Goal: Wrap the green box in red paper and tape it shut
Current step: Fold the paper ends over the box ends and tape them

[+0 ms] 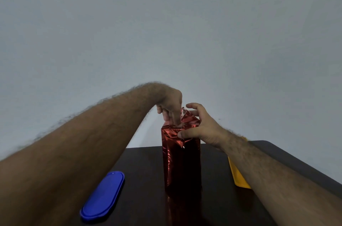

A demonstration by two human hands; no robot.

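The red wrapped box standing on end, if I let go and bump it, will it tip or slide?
The red wrapped box stands tall on a narrow base, so a bump near the top would probably tip it. Its foil looks glossy and crinkled, likely slippery on the dark table. The left hand and right hand steady its top.

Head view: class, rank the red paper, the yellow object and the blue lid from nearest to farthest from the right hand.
1. Red paper: held by the right hand at the top fold.
2. Yellow object: under the right forearm, on the right.
3. Blue lid: far left, near edge.
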